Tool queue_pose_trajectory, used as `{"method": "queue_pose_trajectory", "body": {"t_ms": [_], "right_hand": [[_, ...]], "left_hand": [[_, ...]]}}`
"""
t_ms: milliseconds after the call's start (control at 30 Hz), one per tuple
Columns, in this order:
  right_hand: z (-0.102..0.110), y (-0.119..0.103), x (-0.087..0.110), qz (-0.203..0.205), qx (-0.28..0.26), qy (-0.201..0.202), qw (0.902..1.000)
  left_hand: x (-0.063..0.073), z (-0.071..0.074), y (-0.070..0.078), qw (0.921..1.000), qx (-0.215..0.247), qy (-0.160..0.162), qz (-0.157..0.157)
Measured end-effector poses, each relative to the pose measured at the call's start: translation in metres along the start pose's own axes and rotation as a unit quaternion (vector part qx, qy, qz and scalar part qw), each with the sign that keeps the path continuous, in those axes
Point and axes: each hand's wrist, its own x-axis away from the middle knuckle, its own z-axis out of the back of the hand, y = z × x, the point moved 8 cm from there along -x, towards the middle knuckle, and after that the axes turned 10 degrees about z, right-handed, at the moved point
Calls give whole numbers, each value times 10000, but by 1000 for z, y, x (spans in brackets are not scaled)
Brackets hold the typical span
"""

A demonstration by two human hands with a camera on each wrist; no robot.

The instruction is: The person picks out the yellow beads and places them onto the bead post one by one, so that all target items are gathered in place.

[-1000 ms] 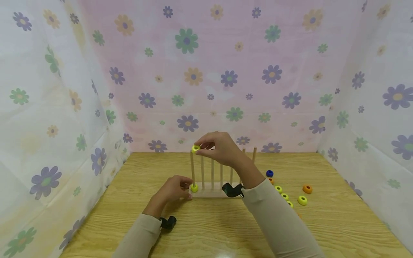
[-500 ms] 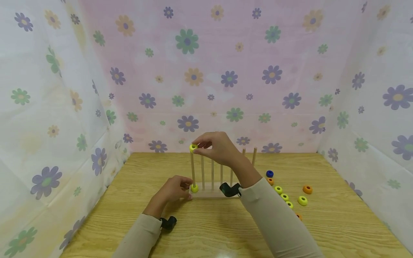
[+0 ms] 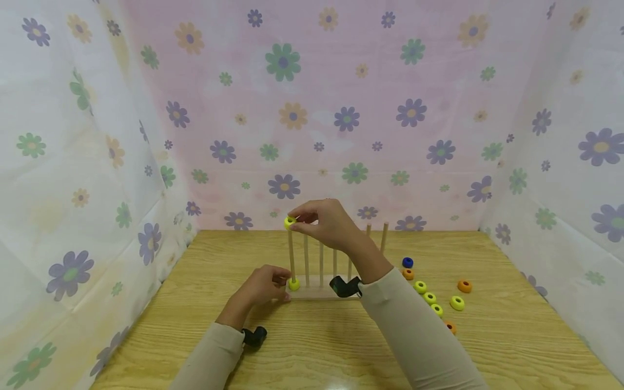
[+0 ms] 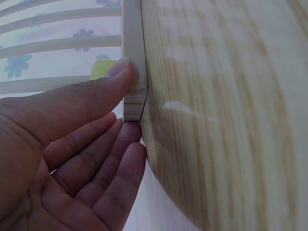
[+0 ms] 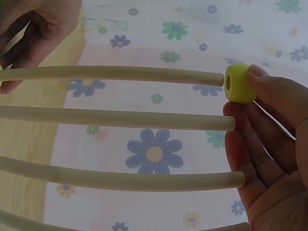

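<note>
My right hand (image 3: pixel 332 226) pinches a yellow bead (image 3: pixel 290 222) between thumb and fingertips at the top of the leftmost peg (image 3: pixel 291 254). In the right wrist view the hole of the held bead (image 5: pixel 244 86) faces the peg's tip, very close to it. A wooden peg stand (image 3: pixel 322 294) with several upright pegs stands on the table. Another yellow bead (image 3: pixel 293 284) sits at the foot of the leftmost peg. My left hand (image 3: pixel 263 284) grips the stand's left end; in the left wrist view its thumb lies on the base (image 4: pixel 134 48), fingers around the end.
Right of the stand lie loose beads: a blue bead (image 3: pixel 407 262), several yellow beads (image 3: pixel 430 298) and orange beads (image 3: pixel 465 286). The right forearm crosses in front of the stand's right part. Flowered cloth (image 3: pixel 322 135) encloses the wooden table (image 3: pixel 302 341) at back and sides.
My right hand has moved slightly left, bringing the yellow bead from beside the leftmost peg's top to right over it. The left hand and stand have stayed put.
</note>
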Motion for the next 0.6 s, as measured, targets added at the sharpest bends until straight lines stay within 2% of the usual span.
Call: {"method": "queue_pose_trajectory", "body": {"t_ms": [600], "right_hand": [[-6, 3, 0, -4, -50, -52, 10000]], "left_hand": [[-1, 0, 0, 10000, -19, 48, 39]]}}
